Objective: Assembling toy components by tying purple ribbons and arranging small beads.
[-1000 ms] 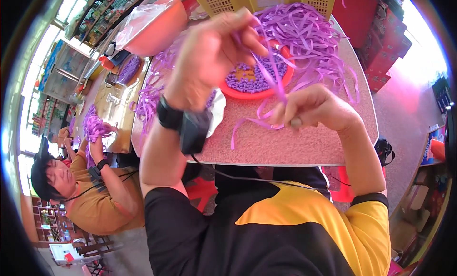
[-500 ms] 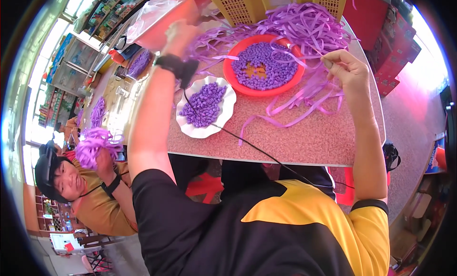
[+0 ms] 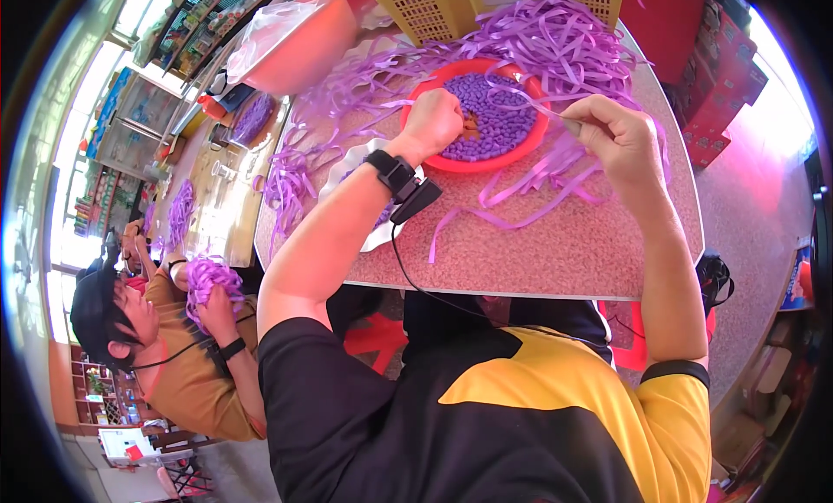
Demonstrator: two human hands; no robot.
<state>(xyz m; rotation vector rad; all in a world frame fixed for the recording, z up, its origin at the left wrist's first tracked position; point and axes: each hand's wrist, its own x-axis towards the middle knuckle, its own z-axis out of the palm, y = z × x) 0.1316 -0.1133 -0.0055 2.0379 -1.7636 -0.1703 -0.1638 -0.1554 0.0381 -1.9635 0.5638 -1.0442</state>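
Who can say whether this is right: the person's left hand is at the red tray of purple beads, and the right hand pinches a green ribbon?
The ribbon is purple, not green, as the head view shows. The left hand is at the red tray of purple beads, and the right hand pinches that ribbon.

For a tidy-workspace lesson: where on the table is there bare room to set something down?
Best spot: the front of the table, between the loose ribbon, white plate and right forearm. Crowded: the far side, where piled ribbons lie against the yellow basket, and the red bowl of beads, near the left hand.
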